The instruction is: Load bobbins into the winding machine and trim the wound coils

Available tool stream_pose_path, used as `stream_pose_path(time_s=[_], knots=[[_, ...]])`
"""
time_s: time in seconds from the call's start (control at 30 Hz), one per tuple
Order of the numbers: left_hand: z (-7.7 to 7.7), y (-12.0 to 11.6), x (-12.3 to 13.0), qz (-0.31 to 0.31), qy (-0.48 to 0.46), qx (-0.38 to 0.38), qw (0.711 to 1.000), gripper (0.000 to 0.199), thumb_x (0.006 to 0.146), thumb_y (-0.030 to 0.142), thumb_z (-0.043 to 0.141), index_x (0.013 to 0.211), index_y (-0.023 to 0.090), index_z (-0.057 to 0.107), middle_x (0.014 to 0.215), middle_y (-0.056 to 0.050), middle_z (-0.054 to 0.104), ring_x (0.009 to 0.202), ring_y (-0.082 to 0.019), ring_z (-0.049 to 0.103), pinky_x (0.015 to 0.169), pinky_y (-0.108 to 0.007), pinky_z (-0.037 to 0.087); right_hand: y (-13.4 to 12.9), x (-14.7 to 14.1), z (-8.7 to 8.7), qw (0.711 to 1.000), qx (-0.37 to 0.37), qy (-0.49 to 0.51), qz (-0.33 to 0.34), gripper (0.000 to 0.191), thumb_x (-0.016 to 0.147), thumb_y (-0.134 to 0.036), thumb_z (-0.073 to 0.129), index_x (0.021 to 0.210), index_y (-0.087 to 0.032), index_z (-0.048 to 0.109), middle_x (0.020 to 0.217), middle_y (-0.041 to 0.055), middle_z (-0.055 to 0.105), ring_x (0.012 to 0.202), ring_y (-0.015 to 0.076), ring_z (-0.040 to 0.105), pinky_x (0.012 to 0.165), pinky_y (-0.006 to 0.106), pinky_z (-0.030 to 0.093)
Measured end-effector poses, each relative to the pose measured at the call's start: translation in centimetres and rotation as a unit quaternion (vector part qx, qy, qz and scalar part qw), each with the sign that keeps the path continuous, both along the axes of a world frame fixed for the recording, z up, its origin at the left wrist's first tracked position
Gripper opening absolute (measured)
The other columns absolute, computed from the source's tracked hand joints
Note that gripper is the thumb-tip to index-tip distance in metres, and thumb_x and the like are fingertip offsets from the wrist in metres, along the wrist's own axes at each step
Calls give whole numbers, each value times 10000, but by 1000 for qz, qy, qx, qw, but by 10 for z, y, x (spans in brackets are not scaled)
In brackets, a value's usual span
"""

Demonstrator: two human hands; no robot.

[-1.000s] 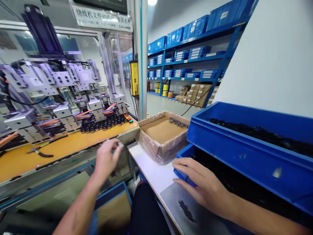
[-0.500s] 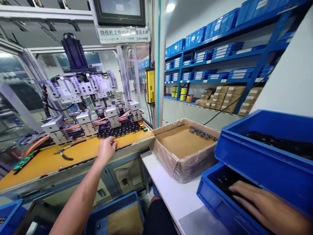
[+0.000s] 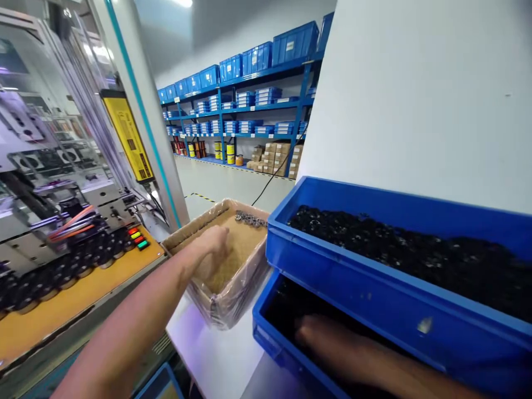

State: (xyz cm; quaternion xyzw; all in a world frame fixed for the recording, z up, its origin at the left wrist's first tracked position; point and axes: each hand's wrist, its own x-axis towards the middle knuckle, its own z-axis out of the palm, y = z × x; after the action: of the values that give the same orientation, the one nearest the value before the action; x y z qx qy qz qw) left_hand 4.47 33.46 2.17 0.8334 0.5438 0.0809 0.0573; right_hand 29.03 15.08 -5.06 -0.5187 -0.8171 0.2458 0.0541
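Note:
Smeared by motion, my left hand (image 3: 214,241) hangs over the shallow cardboard box (image 3: 218,288) wrapped in clear plastic. Its fingers are too blurred to read. A row of small metal parts (image 3: 251,220) lies along the box's far side. My right hand (image 3: 313,331) reaches into the lower blue bin (image 3: 270,343), where shadow hides its fingers and whatever they touch. Stacked over that bin, the upper blue bin (image 3: 357,263) holds a heap of small black parts (image 3: 394,244).
At left, black round parts (image 3: 70,271) stand in rows on the machine's orange worktop (image 3: 95,285), beside coloured buttons (image 3: 138,237). A yellow device (image 3: 128,138) hangs on the machine's post. Blue shelving (image 3: 261,80) with bins stands behind; a white panel (image 3: 415,111) rises at right.
My left hand has moved from the black parts on the worktop to over the cardboard box. The view has turned right. My right hand has gone further into the lower bin.

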Motion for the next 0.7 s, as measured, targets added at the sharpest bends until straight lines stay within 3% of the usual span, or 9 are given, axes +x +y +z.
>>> stream_pose_path(time_s=[0.1,0.2,0.37,0.57,0.7], knots=[[-12,30,23,-14,-33,4,999,386,948,386,588,1247,142,600,1257,-86,617,1021,-212,666,890,-408,564,0,5,-5,998,-27,-40,49,239,773,-63,513,786,-145,737,881,84,743,735,190,674,656,248,493],[-14,50,38,-33,-66,18,997,370,944,366,602,1247,153,597,1255,-96,625,1019,-213,665,878,-424,569,-3,8,-10,999,3,-35,32,254,796,-68,505,865,-146,736,915,84,747,755,187,673,703,250,502],[-13,60,50,-51,-99,31,993,340,945,388,595,1179,144,636,1189,-62,649,988,-219,674,851,-389,575,-7,12,-18,998,57,-18,30,243,784,-80,537,878,-161,745,991,102,753,849,217,691,802,270,511],[2,27,51,-43,-147,18,988,286,950,381,592,1092,143,664,1087,-51,683,893,-170,695,779,-331,587,-5,6,-6,999,-20,25,35,232,858,-143,513,810,-193,734,897,70,752,813,209,703,760,253,517],[22,-29,25,-57,-216,32,974,244,946,328,609,1105,150,660,1082,-54,692,913,-189,685,804,-381,586,-7,4,4,998,14,50,29,255,895,-233,489,851,-229,740,1000,72,742,910,232,698,778,280,536]])
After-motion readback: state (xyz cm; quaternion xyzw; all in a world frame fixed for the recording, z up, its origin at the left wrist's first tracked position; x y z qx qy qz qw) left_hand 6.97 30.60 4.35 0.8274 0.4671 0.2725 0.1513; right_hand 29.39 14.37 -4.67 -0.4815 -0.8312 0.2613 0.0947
